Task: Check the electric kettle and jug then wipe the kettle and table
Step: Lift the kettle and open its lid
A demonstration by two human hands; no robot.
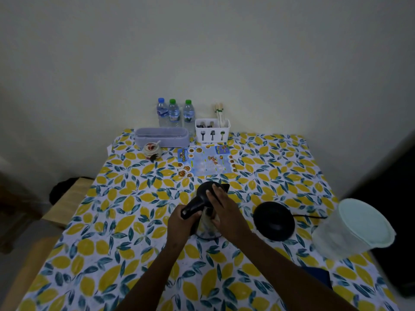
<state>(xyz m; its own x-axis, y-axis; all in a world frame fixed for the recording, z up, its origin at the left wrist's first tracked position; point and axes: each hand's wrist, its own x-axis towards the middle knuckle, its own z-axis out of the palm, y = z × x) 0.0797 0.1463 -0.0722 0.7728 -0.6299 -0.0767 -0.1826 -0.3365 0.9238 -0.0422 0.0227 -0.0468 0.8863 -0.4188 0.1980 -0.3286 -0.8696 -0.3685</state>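
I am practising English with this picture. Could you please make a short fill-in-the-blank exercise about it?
1. The left hand grips the kettle by its black ____.
2. The round black base lies to the ____ of the kettle.
3. Among the three bottles by the wall, ____ have green caps.
4. The right hand rests on the kettle's ____.

Missing words: handle; right; two; lid

The worktop (134, 232) wears a white cloth printed with yellow lemons and teal leaves. At its middle the kettle (207, 194) has a black lid and handle over a silvery body; right of the kettle lie its black base (274, 221) and a clear jug (350, 227) with a pale mint lid. Beyond the kettle are a blue menu sheet (205, 162), a white cutlery caddy (212, 131), a lilac box (161, 136) and bottles (174, 113) capped blue and green.
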